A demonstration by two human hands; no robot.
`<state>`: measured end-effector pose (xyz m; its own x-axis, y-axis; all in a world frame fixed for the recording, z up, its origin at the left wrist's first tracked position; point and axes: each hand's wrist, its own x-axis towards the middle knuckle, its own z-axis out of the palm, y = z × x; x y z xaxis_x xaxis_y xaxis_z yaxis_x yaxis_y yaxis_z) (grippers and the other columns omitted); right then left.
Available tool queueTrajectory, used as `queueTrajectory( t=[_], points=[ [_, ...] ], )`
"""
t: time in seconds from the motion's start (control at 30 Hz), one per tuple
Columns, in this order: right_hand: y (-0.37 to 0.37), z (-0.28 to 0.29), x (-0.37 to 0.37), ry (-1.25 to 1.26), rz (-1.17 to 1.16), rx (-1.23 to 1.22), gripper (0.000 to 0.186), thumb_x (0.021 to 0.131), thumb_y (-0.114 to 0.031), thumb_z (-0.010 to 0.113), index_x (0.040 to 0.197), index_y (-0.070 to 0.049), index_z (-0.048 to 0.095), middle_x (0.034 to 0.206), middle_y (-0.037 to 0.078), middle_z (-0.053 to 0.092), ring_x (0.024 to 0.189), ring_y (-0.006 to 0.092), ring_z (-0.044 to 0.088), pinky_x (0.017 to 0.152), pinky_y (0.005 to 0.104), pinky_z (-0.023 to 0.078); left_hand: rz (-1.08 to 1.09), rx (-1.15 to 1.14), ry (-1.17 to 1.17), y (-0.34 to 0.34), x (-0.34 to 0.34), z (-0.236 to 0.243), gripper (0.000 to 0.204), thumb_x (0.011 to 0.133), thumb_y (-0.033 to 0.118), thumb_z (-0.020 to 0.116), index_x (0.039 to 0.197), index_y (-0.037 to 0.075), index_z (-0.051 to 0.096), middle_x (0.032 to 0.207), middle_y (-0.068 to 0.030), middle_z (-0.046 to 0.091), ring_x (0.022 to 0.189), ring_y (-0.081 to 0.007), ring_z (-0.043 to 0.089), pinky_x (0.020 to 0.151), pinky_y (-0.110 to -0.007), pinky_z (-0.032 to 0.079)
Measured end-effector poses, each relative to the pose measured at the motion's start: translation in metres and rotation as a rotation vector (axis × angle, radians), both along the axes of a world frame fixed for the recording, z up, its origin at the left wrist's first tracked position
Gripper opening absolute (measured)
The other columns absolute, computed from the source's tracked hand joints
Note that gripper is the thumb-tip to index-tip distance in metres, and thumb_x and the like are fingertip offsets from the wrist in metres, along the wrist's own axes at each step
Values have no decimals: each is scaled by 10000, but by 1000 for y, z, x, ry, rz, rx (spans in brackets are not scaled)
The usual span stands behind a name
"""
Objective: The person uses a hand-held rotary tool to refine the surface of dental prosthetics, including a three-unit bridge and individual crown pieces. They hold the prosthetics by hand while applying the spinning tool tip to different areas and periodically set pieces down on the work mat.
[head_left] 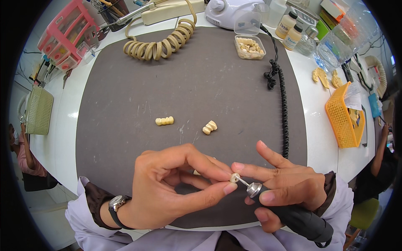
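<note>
Between thumb and fingertips, my left hand (180,180) pinches a small cream dental crown (234,178) near the front of the dark mat. My right hand (289,188) wraps round a black rotary handpiece (293,215) with a silver nose. Its thin bur meets the crown, and my right index fingertip rests close beside it. Farther up the mat lie a cream dental bridge (164,121) and a second bridge (210,127), tilted. Another cream piece shows partly behind my left fingers; most of it is hidden.
A clear box of tooth pieces (250,47) stands open at the back. A coiled black cord (283,108) runs down the mat's right side; a beige coiled hose (161,44) lies at back left. An orange basket (345,121) and bottles (286,25) stand right, a green basket (39,111) left.
</note>
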<state>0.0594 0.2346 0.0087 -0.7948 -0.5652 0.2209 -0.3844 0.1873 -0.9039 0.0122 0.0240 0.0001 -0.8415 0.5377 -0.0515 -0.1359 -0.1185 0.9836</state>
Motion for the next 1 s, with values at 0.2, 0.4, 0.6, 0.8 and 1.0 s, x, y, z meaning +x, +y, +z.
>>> queueTrajectory(
  t=[0.2, 0.4, 0.6, 0.8, 1.0],
  points=[
    [0, 1, 1, -9, -9, 6, 473, 714, 15, 670, 1124, -160, 512, 831, 142, 666, 1145, 392, 499, 1042, 605, 64, -6, 1, 1, 0, 0, 1, 190, 694, -109, 691, 794, -35, 548, 842, -211, 642, 786, -205, 658, 680, -279, 571],
    [3, 4, 0, 5, -62, -70, 438, 725, -26, 669, 1109, -161, 505, 836, 161, 669, 1113, 370, 533, 1045, 604, 24, 8, 7, 10, 0, -1, 0, 191, 695, -111, 689, 797, -38, 545, 856, -213, 639, 798, -208, 656, 684, -277, 571],
    [9, 1, 0, 96, 65, 98, 475, 743, -96, 670, 1154, -193, 452, 814, 86, 675, 1105, 342, 551, 1045, 593, -27, -27, -2, 15, -1, -1, 0, 195, 701, -120, 680, 820, -46, 544, 887, -217, 634, 810, -211, 653, 691, -276, 570],
    [7, -1, 5, 143, 6, 114, 456, 751, -98, 667, 1141, -180, 446, 800, 67, 675, 1084, 350, 561, 1051, 587, -18, -55, 60, -115, -1, -3, 0, 195, 717, -114, 676, 843, -46, 544, 916, -213, 630, 868, -216, 644, 759, -291, 550],
    [6, 4, 2, 155, 14, 53, 398, 749, -53, 674, 1083, -135, 475, 811, 83, 679, 1030, 389, 579, 1059, 587, 24, -25, 70, -273, -1, -4, 7, 209, 717, -116, 669, 876, -44, 555, 929, -206, 628, 880, -208, 642, 775, -276, 536]
  ],
)
